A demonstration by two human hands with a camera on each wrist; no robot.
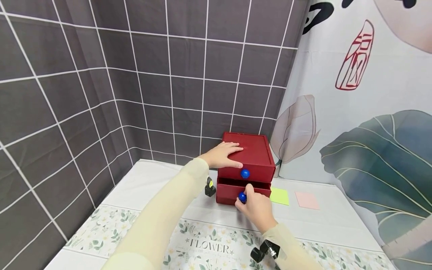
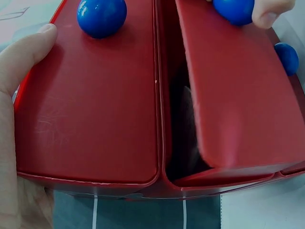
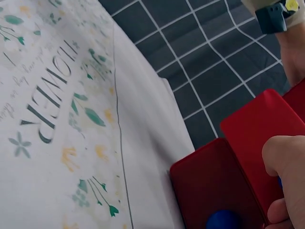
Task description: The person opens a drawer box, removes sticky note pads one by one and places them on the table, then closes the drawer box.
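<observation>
A dark red drawer cabinet stands against the tiled backdrop. My left hand rests on its top with fingers spread, the thumb near the front edge. Below the top drawer with its blue knob, a middle drawer is pulled partly out. My right hand pinches that drawer's blue knob between thumb and fingers. A dark gap shows behind the drawer front in the left wrist view. Under it sits a closed bottom drawer with its own blue knob, hidden in the head view.
Right of the cabinet lie a yellow-green paper square and a pink one on the white tabletop. A flower-printed strip runs along the front. A grey grid curtain and a printed curtain stand behind.
</observation>
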